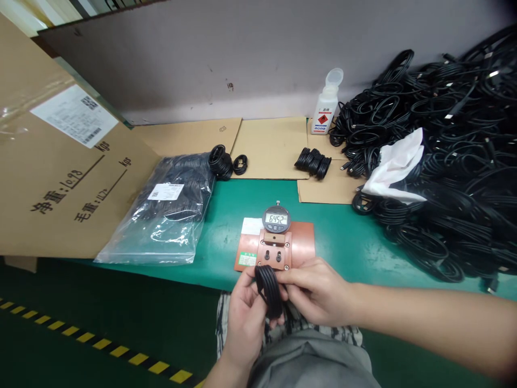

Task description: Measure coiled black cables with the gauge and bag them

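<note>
A coiled black cable (269, 291) is held upright between my hands, just in front of the gauge. My left hand (246, 312) wraps round its left and lower side. The thumb and fingers of my right hand (317, 291) pinch at the coil's right side; what exactly they grip there is partly hidden. Right beyond my hands lies an orange-brown fixture (302, 242) with a round digital gauge (277, 217) reading 6452.
Left are a large cardboard box (81, 178) and a clear bag (173, 215) of black cables. Coils (220, 163) and a coil row (313, 163) lie on cardboard (270, 148). A bottle (325, 105), white cloth (393, 167) and big cable heap (440, 118) stand right.
</note>
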A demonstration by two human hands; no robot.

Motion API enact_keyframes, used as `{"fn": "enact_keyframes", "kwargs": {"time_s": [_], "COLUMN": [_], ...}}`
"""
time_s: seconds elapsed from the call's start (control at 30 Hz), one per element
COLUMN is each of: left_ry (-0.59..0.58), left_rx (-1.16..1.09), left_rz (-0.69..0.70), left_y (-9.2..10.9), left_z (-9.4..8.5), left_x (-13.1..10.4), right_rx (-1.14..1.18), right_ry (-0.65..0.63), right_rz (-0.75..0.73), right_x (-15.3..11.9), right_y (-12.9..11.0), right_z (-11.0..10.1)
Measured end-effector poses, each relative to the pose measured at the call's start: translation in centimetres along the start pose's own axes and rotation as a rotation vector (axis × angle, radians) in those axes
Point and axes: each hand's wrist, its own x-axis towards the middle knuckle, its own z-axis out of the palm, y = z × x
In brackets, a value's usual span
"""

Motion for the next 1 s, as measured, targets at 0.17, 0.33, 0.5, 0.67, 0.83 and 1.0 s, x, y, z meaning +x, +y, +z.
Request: {"fn": "enact_keyframes", "kwargs": {"time_s": [0.17, 0.33, 0.5, 0.67, 0.83, 1.0], "left_ry": [-0.016, -0.013, -0.014, -0.007, -0.010, -0.008], "left_rx": [0.001, 0.007, 0.011, 0.016, 0.010, 0.011], "left_rz": [0.004, 0.001, 0.006, 0.004, 0.006, 0.004], "left_y": [-0.06, 0.02, -0.01, -0.01, 0.09, 0.04], "left_z": [-0.11, -0.02, -0.06, -0.07, 0.01, -0.06], "left_x": [-0.06, -0.13, -0.04, 0.02, -0.04, -0.10], "right_rx": [0.013, 0.026, 0.022, 0.010, 0.030, 0.036], "right_ry": [-0.002, 0.004, 0.006, 0.001, -0.001, -0.001], "right_rz": [0.008, 0.008, 0.003, 0.006, 0.016, 0.019], "right_x": [0.06, 0.20, 0.23, 0.16, 0.12, 0.17], "right_y": [-0.14, -0.10, -0.06, -0.16, -0.17, -0.13], "right_z": [-0.04, -0.10, -0.07, 0.00, -0.03, -0.07]}}
